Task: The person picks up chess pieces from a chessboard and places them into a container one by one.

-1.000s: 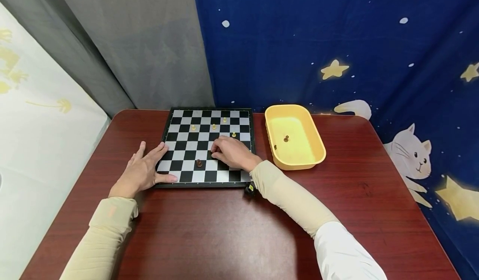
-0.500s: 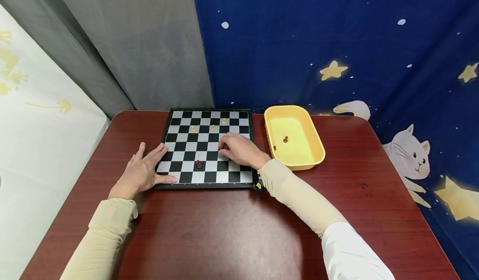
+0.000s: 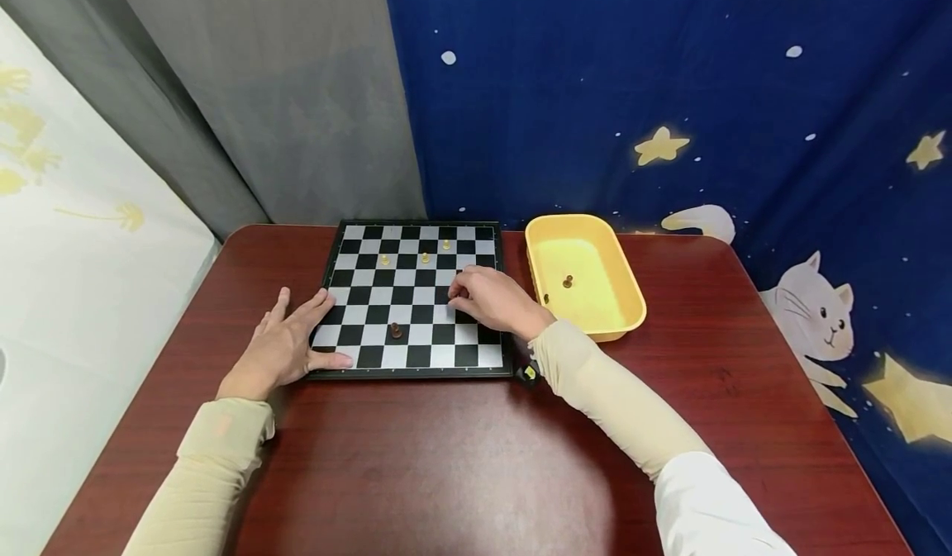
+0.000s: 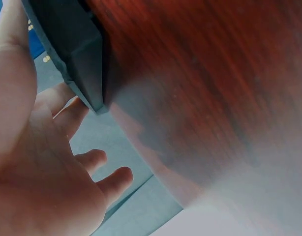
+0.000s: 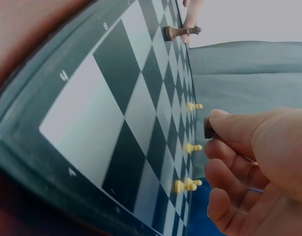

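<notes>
In the head view my left hand (image 3: 277, 346) rests at the near left corner of the chessboard (image 3: 506, 370), fingers spread and thumb along its front edge. My right hand (image 3: 491, 298), over the right half of the board, pinches a dark brown chess piece (image 5: 208, 129) between thumb and fingers. Only the base of that piece shows in the right wrist view; the rest is hidden in the hand. A dark brown chess piece (image 3: 396, 330) stands near the front of the board. Toward the back stand pale yellow pawns (image 3: 384, 259), several in all.
Right of the board, a yellow tub (image 3: 632, 325) holds two small dark pieces (image 3: 568, 281). A small black object with a yellow mark (image 3: 529, 374) shows beneath the right wrist. Curtains (image 3: 521, 110) hang behind the reddish-brown table (image 3: 416, 457).
My right hand has moved rightward over the board from near its middle, now covering the place where a pale pawn showed. The left hand has stayed at the corner.
</notes>
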### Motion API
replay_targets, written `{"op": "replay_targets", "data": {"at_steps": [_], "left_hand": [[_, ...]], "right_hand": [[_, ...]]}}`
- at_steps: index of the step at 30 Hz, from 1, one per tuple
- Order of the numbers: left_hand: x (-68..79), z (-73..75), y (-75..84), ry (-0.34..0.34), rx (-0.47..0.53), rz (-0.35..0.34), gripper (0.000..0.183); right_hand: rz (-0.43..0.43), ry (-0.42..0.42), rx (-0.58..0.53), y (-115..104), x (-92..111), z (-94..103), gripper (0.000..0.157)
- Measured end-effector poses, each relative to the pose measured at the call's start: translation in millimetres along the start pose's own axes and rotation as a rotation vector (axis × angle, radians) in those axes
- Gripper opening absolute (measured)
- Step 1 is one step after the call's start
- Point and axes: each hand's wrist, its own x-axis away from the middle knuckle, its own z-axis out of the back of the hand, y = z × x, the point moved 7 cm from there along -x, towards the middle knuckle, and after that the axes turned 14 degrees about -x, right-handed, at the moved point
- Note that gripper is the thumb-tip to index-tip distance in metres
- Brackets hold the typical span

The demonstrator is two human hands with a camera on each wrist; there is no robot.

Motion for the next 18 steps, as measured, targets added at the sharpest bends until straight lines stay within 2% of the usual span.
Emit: {"op": "replay_targets", "data": {"at_steps": [12,18], "left_hand": [[-0.3,-0.3,-2.0,0.011,-0.012,-0.002,0.126],[0.2,-0.4,-1.6,0.01,-0.008,-0.007,0.125]], "right_hand": [[-0.027,0.061,0.005,6,13,34.3,0.018],[-0.053,0.078,0.019,14,19,43.0,0.018]]}}
